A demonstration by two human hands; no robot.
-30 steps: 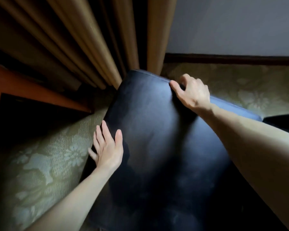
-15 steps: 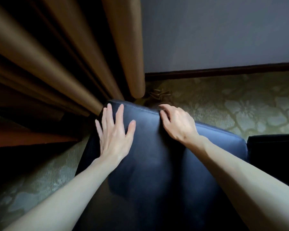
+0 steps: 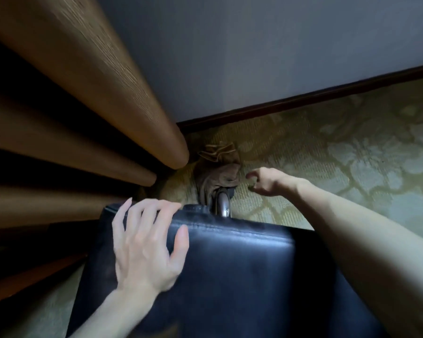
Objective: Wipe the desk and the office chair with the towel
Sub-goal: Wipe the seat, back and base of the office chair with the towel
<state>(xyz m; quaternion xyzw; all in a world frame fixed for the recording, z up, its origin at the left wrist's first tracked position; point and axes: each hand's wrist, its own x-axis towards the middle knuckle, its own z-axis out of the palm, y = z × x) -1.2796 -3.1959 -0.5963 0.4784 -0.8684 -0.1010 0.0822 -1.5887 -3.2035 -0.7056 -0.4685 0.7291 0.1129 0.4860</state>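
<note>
Over the top of the office chair, seen from the head camera, both bare arms stretch forward. Its black leather backrest fills the lower middle of the view, with a stitched seam running along the upper edge. The left hand lies flat on the backrest near its left corner, fingers spread wide and straight, the fingertips reaching the top edge; it grips nothing. The right hand is past the backrest and above the carpet, its fingers loosely curled in a claw and holding nothing, the fingertips pointing at the towel. That towel, brown and crumpled, sits on the floor just left of the right hand and apart from it; its lower end drapes over a curved metal chair part that rises behind the backrest. Heavy brown curtain folds hang at the left, ending just beside the towel. A grey wall meets the pale floral carpet at a dark baseboard. A reddish wooden edge shows at lower left, below the curtain.
</note>
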